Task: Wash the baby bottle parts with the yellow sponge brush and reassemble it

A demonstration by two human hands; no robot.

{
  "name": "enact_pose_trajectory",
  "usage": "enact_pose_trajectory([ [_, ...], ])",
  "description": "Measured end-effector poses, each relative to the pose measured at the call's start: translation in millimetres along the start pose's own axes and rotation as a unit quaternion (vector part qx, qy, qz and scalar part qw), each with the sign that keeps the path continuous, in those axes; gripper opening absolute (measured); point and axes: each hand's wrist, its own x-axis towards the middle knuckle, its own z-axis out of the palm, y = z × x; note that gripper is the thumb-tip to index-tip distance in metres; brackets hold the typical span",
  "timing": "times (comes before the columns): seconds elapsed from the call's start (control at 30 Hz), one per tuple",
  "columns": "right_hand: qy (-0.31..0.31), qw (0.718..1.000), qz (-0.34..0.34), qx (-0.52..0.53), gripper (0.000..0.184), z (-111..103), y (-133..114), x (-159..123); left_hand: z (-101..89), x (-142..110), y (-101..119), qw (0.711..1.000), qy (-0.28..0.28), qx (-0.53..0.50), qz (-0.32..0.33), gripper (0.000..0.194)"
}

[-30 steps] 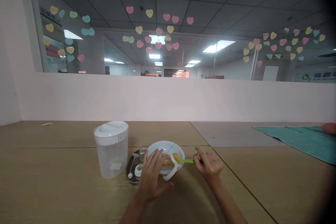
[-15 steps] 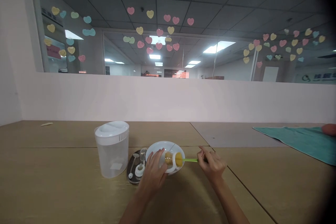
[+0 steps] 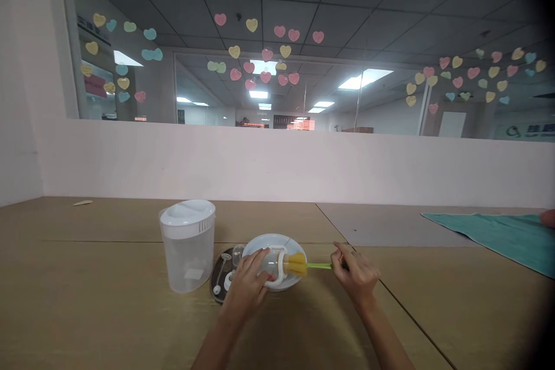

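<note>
My left hand (image 3: 248, 284) is closed around a small clear bottle with white handles (image 3: 276, 266), held over a white bowl (image 3: 260, 245). My right hand (image 3: 356, 276) pinches the green handle of a bottle brush (image 3: 303, 265). The brush's yellow sponge head sits at the bottle's mouth, mostly outside it. Both hands hover just above the wooden table (image 3: 108, 312).
A clear plastic pitcher with a white lid (image 3: 187, 245) stands left of the bowl. A dark tray with small bottle parts (image 3: 223, 280) lies between them. A teal cloth (image 3: 503, 237) covers the far right. A low white wall runs behind the table.
The brush's yellow head has slid rightward out of the bottle. My right hand pulled right with the handle, and my left hand closed more tightly around the bottle.
</note>
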Motion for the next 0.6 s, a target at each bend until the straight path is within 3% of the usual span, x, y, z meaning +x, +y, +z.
enact_pose_trajectory([
  [0.1,0.033,0.997,0.045,-0.061,0.019,2.0,19.5,-5.8,-5.6,-2.4,-9.6,0.999,0.002,0.004,-0.033,0.020],
  [0.2,0.029,0.969,0.191,-0.157,0.021,3.4,37.8,-11.7,-6.5,-2.5,-12.9,0.994,0.023,-0.023,-0.103,0.020],
  [0.23,-0.017,0.954,0.242,-0.176,0.024,3.9,40.9,-13.7,-5.4,-1.4,-11.4,0.990,0.033,-0.046,-0.129,0.020],
  [0.3,-0.175,0.918,0.317,-0.165,0.033,5.6,40.8,-18.3,-1.5,1.9,-5.4,0.977,0.055,-0.105,-0.180,0.023],
  [0.37,-0.353,0.864,0.343,-0.103,0.043,8.9,33.6,-23.9,2.5,5.0,1.0,0.962,0.069,-0.151,-0.217,0.030],
  [0.43,-0.479,0.809,0.336,-0.058,0.046,13.4,23.0,-29.9,4.8,5.5,3.9,0.959,0.070,-0.153,-0.226,0.032],
  [0.5,-0.552,0.770,0.314,-0.057,0.042,18.0,12.8,-34.7,4.8,3.1,2.1,0.973,0.061,-0.098,-0.202,0.028],
  [0.6,-0.589,0.750,0.293,-0.068,0.040,22.6,2.5,-37.7,2.4,-1.7,-5.2,0.991,0.045,0.028,-0.120,0.021],
])
